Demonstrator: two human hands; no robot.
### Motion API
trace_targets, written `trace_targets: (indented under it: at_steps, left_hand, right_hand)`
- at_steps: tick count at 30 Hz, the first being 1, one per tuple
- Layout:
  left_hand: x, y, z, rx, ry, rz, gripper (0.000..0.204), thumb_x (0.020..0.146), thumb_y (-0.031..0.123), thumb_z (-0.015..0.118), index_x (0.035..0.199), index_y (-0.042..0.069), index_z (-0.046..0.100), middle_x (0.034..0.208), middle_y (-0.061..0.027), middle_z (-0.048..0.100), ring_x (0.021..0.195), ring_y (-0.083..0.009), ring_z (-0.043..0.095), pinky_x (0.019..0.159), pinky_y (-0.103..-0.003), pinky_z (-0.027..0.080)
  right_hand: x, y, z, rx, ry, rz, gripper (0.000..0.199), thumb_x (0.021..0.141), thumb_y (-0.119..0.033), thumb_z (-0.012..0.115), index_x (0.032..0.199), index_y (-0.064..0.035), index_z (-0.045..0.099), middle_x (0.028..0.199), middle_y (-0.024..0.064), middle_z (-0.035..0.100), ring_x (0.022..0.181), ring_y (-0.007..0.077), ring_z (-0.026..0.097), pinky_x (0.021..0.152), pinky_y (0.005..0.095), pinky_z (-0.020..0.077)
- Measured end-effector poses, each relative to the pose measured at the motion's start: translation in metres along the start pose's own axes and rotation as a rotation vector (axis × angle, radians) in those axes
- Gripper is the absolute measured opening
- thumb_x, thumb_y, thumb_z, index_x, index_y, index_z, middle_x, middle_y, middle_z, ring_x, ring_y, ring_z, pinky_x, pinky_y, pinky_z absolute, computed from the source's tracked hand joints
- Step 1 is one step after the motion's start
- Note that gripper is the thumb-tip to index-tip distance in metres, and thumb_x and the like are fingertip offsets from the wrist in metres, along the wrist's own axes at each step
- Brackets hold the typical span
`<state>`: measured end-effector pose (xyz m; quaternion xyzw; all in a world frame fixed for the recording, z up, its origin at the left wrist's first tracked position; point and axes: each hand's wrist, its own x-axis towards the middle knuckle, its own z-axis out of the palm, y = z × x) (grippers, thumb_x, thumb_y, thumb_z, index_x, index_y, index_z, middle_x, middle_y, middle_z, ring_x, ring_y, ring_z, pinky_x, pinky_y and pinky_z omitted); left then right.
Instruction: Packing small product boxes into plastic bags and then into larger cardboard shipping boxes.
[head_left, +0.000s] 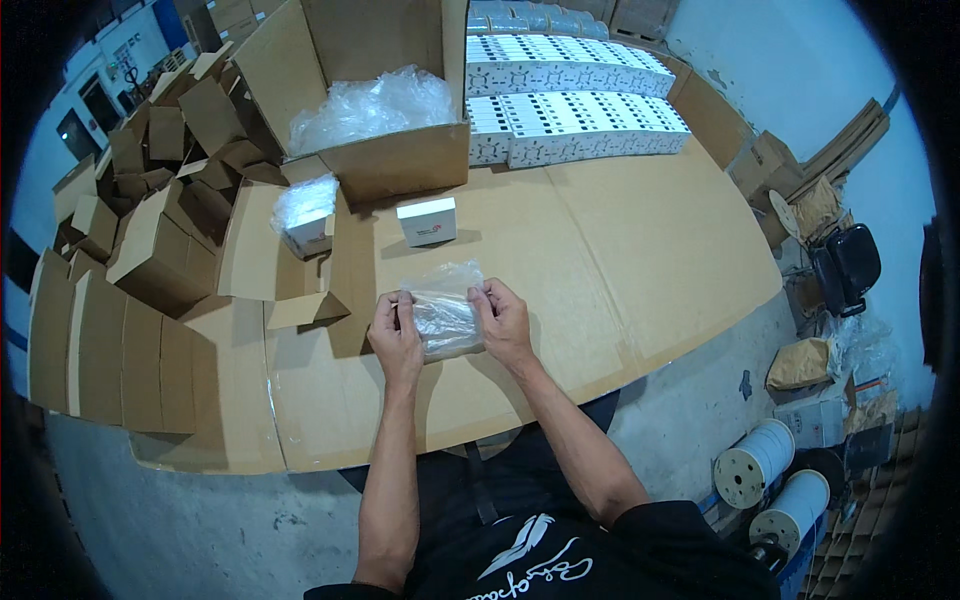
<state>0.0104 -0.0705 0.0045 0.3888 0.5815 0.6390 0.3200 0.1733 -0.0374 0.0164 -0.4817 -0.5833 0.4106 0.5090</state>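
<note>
Between both hands I hold a clear plastic bag (443, 312) above the cardboard-covered table. My left hand (396, 330) pinches its left edge, and my right hand (502, 318) grips the right edge, thumbs on top. Whether anything lies inside the bag is hard to see. Just beyond it stands a small white box (428, 222) with a reddish mark. To the left, an open cardboard carton (303, 278) contains a white box wrapped in clear plastic (305, 212).
A large open carton (400, 160) full of clear plastic bags (375, 108) stands behind. Long rows of white boxes (590, 125) line the table's far side. Empty brown cartons (165, 250) pile up at left. Cable spools (757, 462) and a black chair (846, 268) are on the right.
</note>
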Motion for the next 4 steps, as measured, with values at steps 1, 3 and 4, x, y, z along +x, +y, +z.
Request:
trace_targets:
  at_steps: [1, 3, 4]
  left_hand:
    - [0.001, 0.002, 0.000, -0.002, 0.004, 0.006, 0.021, 0.105, 0.021, 0.063, 0.102, 0.000, 0.064, 0.077, 0.0003, 0.062, 0.067, -0.0042, 0.053, 0.057, -0.023, 0.042]
    - [0.005, 0.005, 0.001, -0.022, -0.013, 0.039, 0.020, 0.105, 0.019, 0.062, 0.111, 0.001, 0.064, 0.082, 0.0018, 0.064, 0.072, -0.0042, 0.055, 0.061, -0.021, 0.043]
    - [0.007, 0.007, 0.001, -0.021, -0.008, 0.046, 0.020, 0.105, 0.019, 0.062, 0.111, 0.001, 0.064, 0.082, 0.0018, 0.064, 0.072, -0.0042, 0.055, 0.061, -0.021, 0.043]
  right_hand:
    - [0.000, -0.004, -0.002, 0.007, -0.062, 0.035, 0.019, 0.104, -0.016, 0.062, 0.092, -0.0013, 0.065, 0.068, -0.0062, 0.053, 0.062, 0.0027, 0.043, 0.056, 0.0227, 0.0353]
    - [0.000, 0.004, -0.002, 0.026, -0.073, 0.017, 0.018, 0.104, -0.016, 0.062, 0.093, -0.0016, 0.065, 0.068, -0.0057, 0.053, 0.063, 0.0026, 0.043, 0.056, 0.0228, 0.0349]
    - [0.001, 0.008, 0.000, 0.045, -0.082, 0.005, 0.016, 0.104, -0.015, 0.062, 0.095, -0.0020, 0.065, 0.068, -0.0052, 0.053, 0.063, 0.0026, 0.043, 0.055, 0.0228, 0.0345]
